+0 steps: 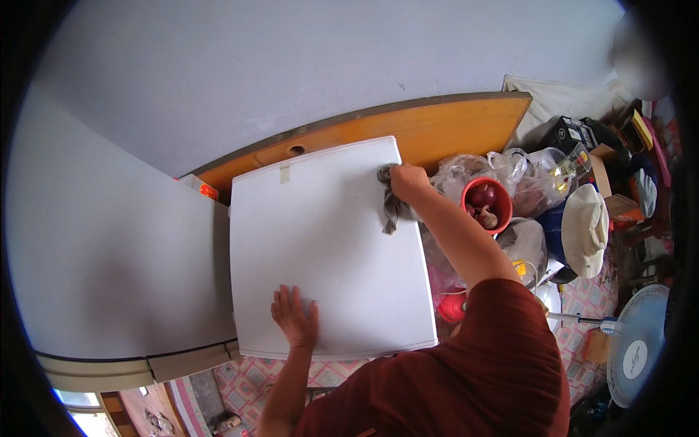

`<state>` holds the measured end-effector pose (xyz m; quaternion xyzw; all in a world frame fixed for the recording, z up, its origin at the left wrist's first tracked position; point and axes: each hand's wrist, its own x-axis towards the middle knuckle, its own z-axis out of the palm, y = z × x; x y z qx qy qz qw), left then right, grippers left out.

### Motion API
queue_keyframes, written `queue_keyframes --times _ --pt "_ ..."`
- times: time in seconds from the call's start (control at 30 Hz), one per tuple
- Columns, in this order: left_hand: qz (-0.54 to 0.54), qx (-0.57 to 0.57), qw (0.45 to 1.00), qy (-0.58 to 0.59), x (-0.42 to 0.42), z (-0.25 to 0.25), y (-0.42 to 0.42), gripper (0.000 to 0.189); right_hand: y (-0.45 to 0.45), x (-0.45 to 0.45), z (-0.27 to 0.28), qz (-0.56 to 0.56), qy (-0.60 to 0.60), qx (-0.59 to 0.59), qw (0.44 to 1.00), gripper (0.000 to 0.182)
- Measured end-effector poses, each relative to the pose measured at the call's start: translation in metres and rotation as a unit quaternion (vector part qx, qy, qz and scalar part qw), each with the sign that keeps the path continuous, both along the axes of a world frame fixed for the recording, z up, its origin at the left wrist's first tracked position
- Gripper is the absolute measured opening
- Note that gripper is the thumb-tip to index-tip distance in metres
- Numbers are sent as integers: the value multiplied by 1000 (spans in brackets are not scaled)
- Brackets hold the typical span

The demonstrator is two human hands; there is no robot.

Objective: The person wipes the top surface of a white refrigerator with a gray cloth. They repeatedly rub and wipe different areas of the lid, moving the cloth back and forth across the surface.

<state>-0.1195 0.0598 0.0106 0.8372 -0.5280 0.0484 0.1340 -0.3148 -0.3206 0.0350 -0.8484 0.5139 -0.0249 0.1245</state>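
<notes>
A white, box-shaped appliance or cabinet top (327, 246) lies before me, with a small strip of tape (284, 174) near its far edge. My right hand (409, 183) grips a crumpled grey cloth (391, 210) at the right edge, towards the far corner; part of the cloth hangs over that edge. My left hand (295, 318) rests flat on the white surface near its front edge, its fingers spread, holding nothing.
An orange wooden board (453, 123) leans against the wall behind. On the right are a red bowl of onions (486, 205), plastic bags (458, 169), a pale hat (585, 230) and a fan (636, 349). A tall pale cabinet (125, 246) adjoins the left side.
</notes>
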Motion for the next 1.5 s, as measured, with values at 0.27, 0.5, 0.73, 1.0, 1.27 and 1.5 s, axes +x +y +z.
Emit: queue_keyframes --times 0.27,0.5,0.73,1.0,1.27,1.5 --pt "6 4 1000 19 0 -2 -1 57 -7 5 0 9 1 -31 999 22" --pt "-17 -24 1000 1 2 -5 4 57 -35 17 -17 -45 -44 -67 996 22" --pt "3 -12 1000 -5 0 -6 2 57 45 -19 -5 49 2 -35 998 19" --pt "3 -23 1000 15 2 -3 2 57 83 -56 57 -12 -253 187 949 36" --pt "-2 -18 1000 22 5 -7 3 58 142 -28 -22 121 -148 -126 974 36" --pt "13 6 1000 20 1 1 -2 58 37 33 -34 64 -144 -147 977 31"
